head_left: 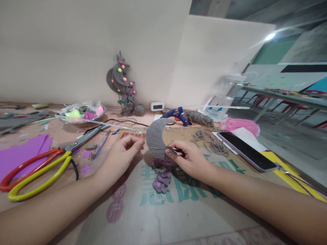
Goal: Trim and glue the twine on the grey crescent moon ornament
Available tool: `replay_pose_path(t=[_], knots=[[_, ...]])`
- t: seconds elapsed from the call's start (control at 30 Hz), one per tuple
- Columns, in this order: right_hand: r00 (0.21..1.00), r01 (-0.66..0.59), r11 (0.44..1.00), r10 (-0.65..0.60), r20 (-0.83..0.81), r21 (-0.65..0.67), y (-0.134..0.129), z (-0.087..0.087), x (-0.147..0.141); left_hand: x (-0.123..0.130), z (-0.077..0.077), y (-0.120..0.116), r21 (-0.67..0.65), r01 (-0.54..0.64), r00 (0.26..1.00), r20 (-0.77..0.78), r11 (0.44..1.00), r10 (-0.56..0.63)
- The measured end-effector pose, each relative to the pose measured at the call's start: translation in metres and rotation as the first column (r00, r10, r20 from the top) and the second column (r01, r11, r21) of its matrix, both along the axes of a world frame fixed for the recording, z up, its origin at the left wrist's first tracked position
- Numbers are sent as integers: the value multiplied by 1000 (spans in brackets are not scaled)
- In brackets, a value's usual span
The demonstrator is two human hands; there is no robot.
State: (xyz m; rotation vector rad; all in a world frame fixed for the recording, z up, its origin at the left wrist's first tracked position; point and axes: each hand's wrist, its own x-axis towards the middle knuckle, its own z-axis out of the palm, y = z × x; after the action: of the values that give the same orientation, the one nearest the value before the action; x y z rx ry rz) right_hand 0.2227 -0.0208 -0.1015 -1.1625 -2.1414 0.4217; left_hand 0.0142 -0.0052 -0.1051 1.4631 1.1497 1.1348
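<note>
A crescent moon wrapped in grey yarn (155, 137) stands upright between my hands, its curved tip pointing right. Below it lies a cluster of grey yarn shapes with purple centres (162, 180). My right hand (190, 156) is closed around a small tool with a metal tip and a dark handle (175, 151), close against the moon's right side; its exact kind is unclear. To the left of the moon, my left hand (125, 154) is closed, thumb and forefinger pinched together. Whatever may be between those fingers is too small to make out.
Large red-and-yellow-handled scissors (65, 149) and purple sheets (25, 154) lie left. Behind are a blue glue gun (176, 115), a yarn bundle (200, 118) and a finished-looking moon ornament (120, 76). A phone (246, 151) lies right. Printed cardboard (122, 224) covers the table.
</note>
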Motion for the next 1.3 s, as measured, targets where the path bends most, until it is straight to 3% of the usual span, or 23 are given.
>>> replay_pose_path(t=[0.17, 0.33, 0.4, 0.63, 0.83, 1.03, 1.3], knots=[[1000, 10, 1000, -10, 9, -19, 0, -2, 1, 2, 4, -6, 0, 75, 997, 18, 997, -75], [999, 15, 1000, -14, 42, -26, 1, -4, 2, 1, 1, -9, 94, 161, 958, -255, 983, -133], [999, 11, 1000, -10, 48, -27, 1, -4, 2, 1, -1, -10, 124, 187, 944, -297, 974, -143], [1000, 10, 1000, -10, 22, -23, 1, -3, 0, 0, -3, -11, 126, 240, 951, -227, 963, -208], [999, 1, 999, 1, 51, -36, 0, -1, -1, 1, -4, -9, 80, 226, 933, -305, 971, -192], [996, 39, 998, -43, -75, -53, -1, 7, -4, 4, -8, -11, 80, 233, 949, -238, 969, -208], [997, 60, 998, -58, 52, -32, 3, 6, 0, 3, 0, -14, 114, 210, 976, -82, 971, -202]])
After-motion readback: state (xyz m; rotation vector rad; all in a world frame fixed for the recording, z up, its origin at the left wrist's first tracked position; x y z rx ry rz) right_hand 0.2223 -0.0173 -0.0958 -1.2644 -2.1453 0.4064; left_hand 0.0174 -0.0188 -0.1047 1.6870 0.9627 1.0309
